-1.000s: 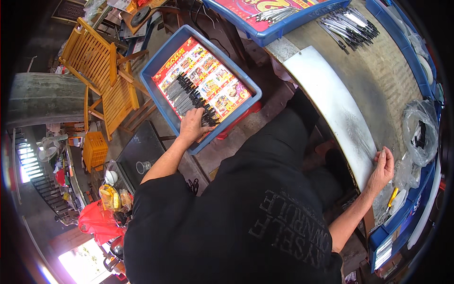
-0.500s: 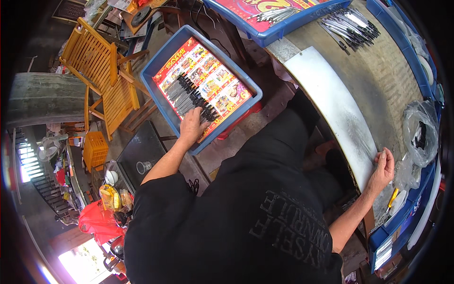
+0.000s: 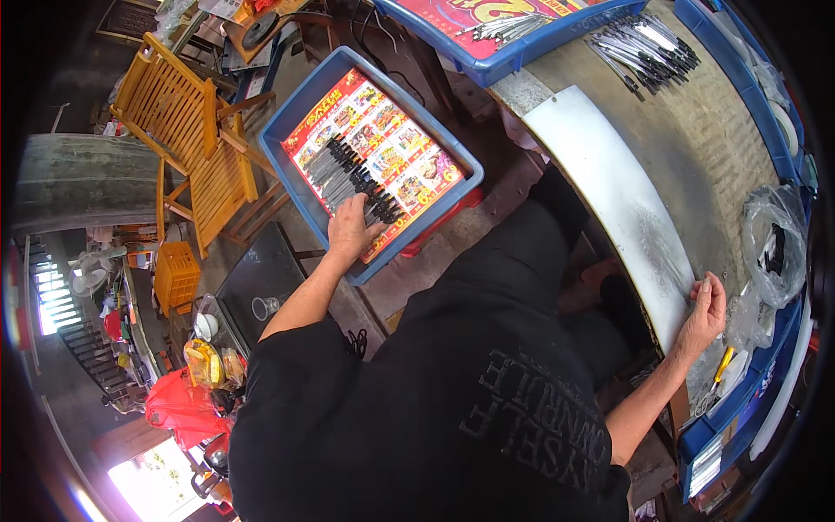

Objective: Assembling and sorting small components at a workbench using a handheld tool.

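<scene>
pens (image 3: 352, 178) lie rowed in the upper-centre tray (image 3: 409, 111), loose pens (image 3: 648, 52) upper right on the table (image 3: 696, 148); left hand (image 3: 350, 230) half-curled at the row, right hand (image 3: 703, 317) loosely bent, either grip's hold unclear

A loose black shirt (image 3: 348, 426) fills the lower centre of the frame, its cloth matt and softly creased; large dark-grey capitals (image 3: 535, 418) run slantwise across it, right of the middle, barely lighter than the fabric, with fainter, smaller print beside them; the left sleeve (image 3: 294, 361), lower left of centre, is short, wide and plain black; the right sleeve (image 3: 619, 487), near the bottom edge, is black too and ends above a bare forearm; black trousers (image 3: 500, 248) stretch toward the upper centre, plain and dark; the left hand (image 3: 350, 228) and right hand (image 3: 706, 311) are ungloved.
</scene>
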A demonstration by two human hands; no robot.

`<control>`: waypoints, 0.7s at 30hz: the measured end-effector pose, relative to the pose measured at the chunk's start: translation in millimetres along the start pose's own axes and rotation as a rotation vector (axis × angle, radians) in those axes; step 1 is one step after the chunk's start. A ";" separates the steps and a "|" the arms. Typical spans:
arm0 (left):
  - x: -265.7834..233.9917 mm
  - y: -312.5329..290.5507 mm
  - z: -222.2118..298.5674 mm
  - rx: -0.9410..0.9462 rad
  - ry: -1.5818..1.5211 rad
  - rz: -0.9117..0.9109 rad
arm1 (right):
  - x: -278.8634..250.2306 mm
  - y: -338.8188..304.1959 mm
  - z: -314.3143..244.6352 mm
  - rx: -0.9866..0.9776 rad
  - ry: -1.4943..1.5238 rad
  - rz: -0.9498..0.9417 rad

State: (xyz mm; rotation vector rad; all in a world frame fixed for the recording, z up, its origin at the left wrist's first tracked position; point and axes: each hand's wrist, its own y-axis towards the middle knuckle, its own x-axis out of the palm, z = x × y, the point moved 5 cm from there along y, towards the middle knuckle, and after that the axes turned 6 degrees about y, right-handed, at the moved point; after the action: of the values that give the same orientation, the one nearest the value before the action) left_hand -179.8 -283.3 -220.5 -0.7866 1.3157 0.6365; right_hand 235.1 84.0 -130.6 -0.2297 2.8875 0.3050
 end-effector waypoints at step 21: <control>-4.0 7.0 -9.8 0.029 -0.023 0.122 | -0.6 0.3 0.0 -0.002 0.005 -0.004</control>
State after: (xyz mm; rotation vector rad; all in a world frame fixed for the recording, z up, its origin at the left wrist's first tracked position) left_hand -191.7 -286.8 -218.3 -0.6767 1.3565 0.7199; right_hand 235.6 84.4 -130.4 -0.2365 2.8919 0.3066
